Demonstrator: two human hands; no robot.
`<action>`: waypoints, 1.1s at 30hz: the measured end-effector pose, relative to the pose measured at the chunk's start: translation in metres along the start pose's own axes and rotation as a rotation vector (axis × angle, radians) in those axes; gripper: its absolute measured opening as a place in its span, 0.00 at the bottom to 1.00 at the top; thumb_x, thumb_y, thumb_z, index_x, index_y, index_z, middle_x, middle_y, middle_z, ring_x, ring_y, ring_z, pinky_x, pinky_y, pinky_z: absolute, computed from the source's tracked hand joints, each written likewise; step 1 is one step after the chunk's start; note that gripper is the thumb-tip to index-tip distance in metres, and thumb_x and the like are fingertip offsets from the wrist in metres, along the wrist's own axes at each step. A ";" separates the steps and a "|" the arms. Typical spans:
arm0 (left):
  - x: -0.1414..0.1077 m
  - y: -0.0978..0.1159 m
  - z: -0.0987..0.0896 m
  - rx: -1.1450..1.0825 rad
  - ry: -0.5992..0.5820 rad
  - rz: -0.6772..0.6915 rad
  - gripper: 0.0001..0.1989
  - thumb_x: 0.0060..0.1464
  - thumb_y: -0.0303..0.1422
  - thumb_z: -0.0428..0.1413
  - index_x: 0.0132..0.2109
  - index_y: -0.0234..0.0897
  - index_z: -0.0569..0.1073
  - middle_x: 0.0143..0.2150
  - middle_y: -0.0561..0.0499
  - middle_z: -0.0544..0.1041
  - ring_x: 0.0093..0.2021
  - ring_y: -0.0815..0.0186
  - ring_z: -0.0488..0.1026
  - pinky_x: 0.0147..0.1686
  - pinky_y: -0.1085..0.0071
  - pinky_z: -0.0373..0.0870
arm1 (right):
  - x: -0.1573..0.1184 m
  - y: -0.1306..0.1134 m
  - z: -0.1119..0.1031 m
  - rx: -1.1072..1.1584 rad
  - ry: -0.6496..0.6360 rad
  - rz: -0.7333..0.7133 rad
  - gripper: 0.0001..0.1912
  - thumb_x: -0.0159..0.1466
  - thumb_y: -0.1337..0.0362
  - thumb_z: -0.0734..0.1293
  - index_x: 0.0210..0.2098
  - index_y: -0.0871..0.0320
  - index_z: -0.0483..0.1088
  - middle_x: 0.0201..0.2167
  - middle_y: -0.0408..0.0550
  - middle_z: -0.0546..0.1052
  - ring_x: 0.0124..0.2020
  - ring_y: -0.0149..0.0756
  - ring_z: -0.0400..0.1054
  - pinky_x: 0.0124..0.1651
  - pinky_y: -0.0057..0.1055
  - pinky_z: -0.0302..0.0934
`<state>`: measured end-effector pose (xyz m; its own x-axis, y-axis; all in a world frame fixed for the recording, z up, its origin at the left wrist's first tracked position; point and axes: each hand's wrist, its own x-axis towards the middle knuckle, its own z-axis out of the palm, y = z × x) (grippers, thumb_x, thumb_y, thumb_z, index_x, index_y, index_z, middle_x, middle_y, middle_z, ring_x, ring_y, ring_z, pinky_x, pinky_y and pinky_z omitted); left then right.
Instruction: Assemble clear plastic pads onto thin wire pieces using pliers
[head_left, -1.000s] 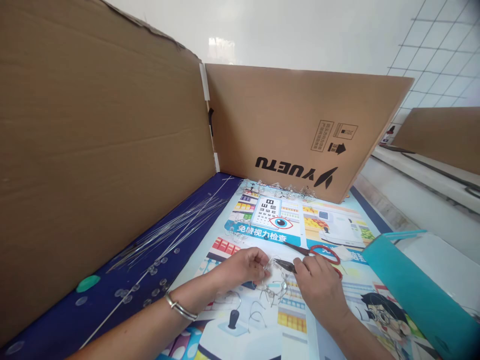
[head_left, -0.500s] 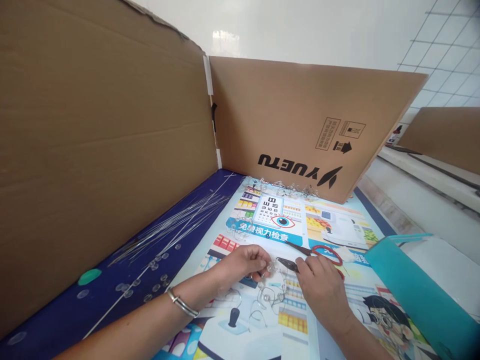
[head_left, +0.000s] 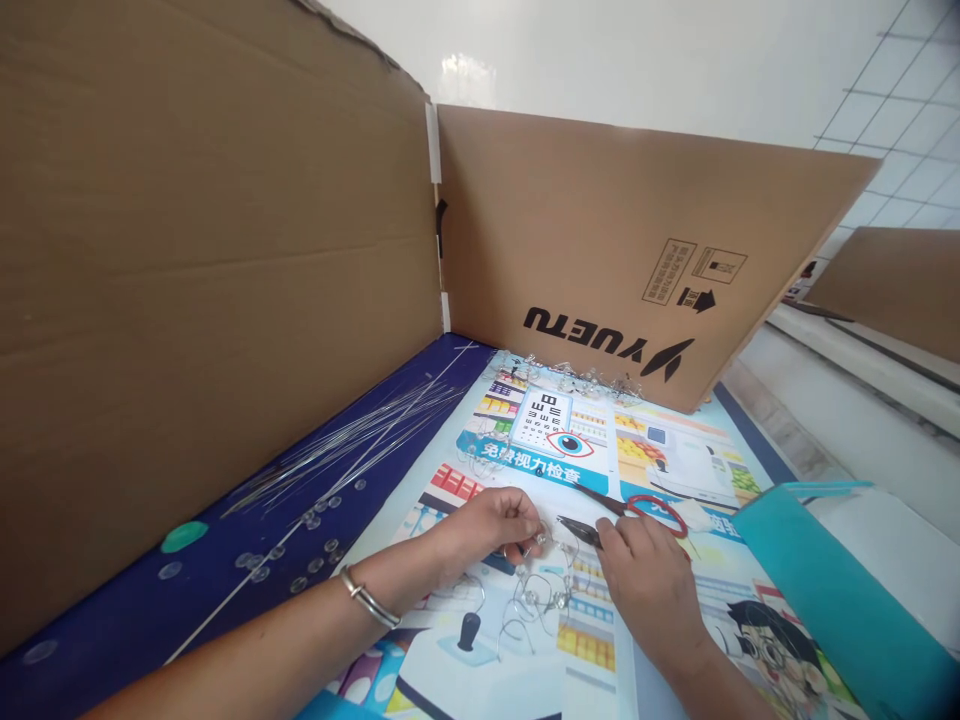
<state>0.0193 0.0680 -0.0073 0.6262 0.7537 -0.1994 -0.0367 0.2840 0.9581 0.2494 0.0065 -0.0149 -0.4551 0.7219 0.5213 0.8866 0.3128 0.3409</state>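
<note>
On the printed poster (head_left: 517, 685), thin steel wires (head_left: 352, 430) lie at 10 o'clock, the left hand (head_left: 491, 527) has its fingers together on a wire glasses frame (head_left: 540, 595) at 12 o'clock, and the right hand (head_left: 652, 590) has its fingers clamped on small pliers (head_left: 579, 532).

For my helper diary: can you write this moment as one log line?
left hand: holds bent wire piece | right hand: holds dark pointed tool | nearby: red-handled scissors
</note>
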 end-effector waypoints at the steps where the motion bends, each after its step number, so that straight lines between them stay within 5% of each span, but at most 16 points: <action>1: 0.000 -0.001 0.000 0.002 -0.001 -0.002 0.11 0.49 0.38 0.58 0.32 0.33 0.70 0.30 0.47 0.77 0.26 0.69 0.70 0.29 0.73 0.65 | 0.000 0.000 0.000 0.002 0.008 -0.002 0.11 0.63 0.69 0.58 0.42 0.59 0.67 0.28 0.49 0.66 0.35 0.39 0.60 0.40 0.38 0.53; 20: 0.003 -0.010 0.006 -0.067 -0.042 0.016 0.12 0.50 0.39 0.58 0.32 0.34 0.67 0.32 0.47 0.76 0.30 0.67 0.72 0.28 0.72 0.65 | -0.002 -0.003 -0.003 0.000 -0.047 0.059 0.10 0.61 0.71 0.59 0.41 0.59 0.68 0.28 0.48 0.65 0.33 0.38 0.57 0.39 0.38 0.54; 33: 0.000 -0.007 0.009 -0.050 -0.044 0.053 0.08 0.51 0.35 0.56 0.34 0.35 0.66 0.33 0.49 0.75 0.28 0.69 0.71 0.24 0.75 0.59 | -0.004 -0.008 0.003 0.335 -0.016 0.175 0.09 0.64 0.65 0.58 0.42 0.59 0.66 0.32 0.49 0.67 0.39 0.39 0.61 0.42 0.36 0.57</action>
<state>0.0263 0.0609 -0.0128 0.6557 0.7423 -0.1380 -0.1095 0.2744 0.9554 0.2441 0.0025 -0.0222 -0.2954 0.7909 0.5359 0.9300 0.3665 -0.0282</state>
